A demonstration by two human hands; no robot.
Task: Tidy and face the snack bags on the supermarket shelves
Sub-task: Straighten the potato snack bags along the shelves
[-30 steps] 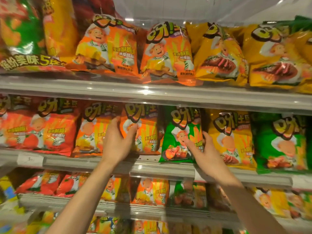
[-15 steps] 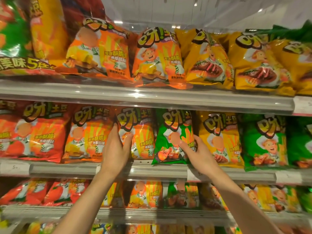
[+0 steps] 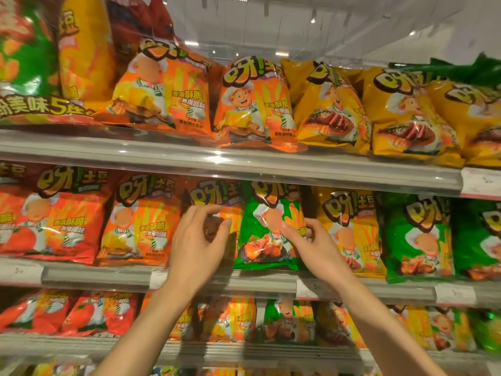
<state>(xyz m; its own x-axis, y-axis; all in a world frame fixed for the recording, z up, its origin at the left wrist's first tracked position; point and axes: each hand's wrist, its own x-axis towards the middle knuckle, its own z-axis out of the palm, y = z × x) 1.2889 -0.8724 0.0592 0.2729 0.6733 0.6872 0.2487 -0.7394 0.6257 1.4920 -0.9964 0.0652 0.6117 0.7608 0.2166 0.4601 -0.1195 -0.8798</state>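
On the middle shelf (image 3: 95, 275) a row of snack bags stands facing out. My left hand (image 3: 198, 242) is curled on the front of an orange bag (image 3: 214, 195), with thumb and fingers pinching its face and covering its lower half. My right hand (image 3: 314, 242) grips the neighbouring green bag (image 3: 260, 248). Its thumb lies on the front and its fingers wrap the right edge. The green bag stands upright and overlaps the orange bag's right side.
A yellow bag (image 3: 349, 229) and green bags (image 3: 414, 234) follow on the right, and orange and red bags (image 3: 141, 223) on the left. The upper shelf (image 3: 244, 164) carries leaning orange and yellow bags. More bags (image 3: 238, 318) fill the lower shelf.
My left hand has moved from the orange bag's left edge onto its front and curled its fingers. My right hand stays on the green bag. The view has tilted up slightly.
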